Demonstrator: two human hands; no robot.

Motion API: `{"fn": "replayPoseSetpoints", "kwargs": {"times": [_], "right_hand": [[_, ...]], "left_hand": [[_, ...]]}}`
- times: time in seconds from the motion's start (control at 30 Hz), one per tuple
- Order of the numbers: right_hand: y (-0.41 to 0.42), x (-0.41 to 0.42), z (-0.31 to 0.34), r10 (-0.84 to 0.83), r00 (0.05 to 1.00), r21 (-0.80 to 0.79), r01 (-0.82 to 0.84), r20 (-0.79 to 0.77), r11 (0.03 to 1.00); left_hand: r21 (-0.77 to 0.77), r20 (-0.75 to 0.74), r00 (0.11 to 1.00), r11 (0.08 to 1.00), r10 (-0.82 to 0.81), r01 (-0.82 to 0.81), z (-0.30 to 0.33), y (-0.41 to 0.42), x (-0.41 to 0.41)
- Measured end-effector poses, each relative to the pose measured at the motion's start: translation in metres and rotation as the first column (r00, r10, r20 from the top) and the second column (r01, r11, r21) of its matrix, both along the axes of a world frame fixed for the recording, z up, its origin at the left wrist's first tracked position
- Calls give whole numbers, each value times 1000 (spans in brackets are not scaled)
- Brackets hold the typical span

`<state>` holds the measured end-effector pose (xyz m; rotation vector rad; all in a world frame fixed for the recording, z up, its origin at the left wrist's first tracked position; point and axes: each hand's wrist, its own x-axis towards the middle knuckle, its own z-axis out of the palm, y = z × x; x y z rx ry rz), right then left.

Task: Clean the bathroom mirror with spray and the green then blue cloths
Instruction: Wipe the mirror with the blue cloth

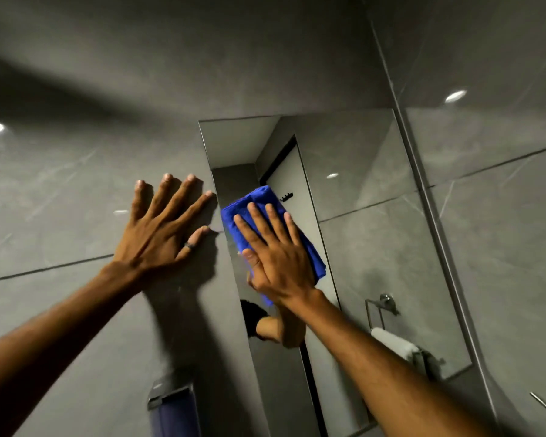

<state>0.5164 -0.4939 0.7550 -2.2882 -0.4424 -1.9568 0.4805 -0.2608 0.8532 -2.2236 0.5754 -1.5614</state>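
Tall rectangular frameless bathroom mirror on a grey marbled tile wall, filling the centre and running toward five o'clock. The right hand lies flat, fingers spread, pressing a folded bright blue microfibre cloth against the glass near the mirror's left edge (palm pushing, not clasping). At nine o'clock from it, the left hand is open and splayed flat on the tile, holding nothing, a ring on its thumb. A white towel on a chrome ring holder shows at four o'clock.
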Motion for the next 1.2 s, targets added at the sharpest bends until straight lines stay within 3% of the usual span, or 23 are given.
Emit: {"fn": "replayPoseSetpoints", "kwargs": {"times": [0.43, 0.53, 0.67, 0.9, 1.03, 1.2], "right_hand": [[-229, 29, 75, -28, 998, 426, 52, -64, 903], [-255, 31, 99, -82, 993, 488, 111, -80, 866], [-268, 31, 151, -28, 998, 553, 55, -56, 831], [-221, 31, 192, 19, 1000, 463, -15, -2, 886], [-139, 19, 192, 2, 999, 313, -15, 41, 950], [-32, 8, 183, 67, 996, 237, -79, 58, 968]], "left_hand": [[-196, 76, 996, 979, -38, 52, 19, -12, 6], [-188, 76, 997, 981, -32, 46, 19, -12, 5], [-196, 74, 997, 979, -35, 49, 19, -13, 5], [-204, 70, 997, 978, -19, 33, 19, -18, 1], [-207, 74, 997, 978, 4, 12, 18, -20, 3], [-221, 75, 997, 975, 6, 11, 20, -21, 6]]}}
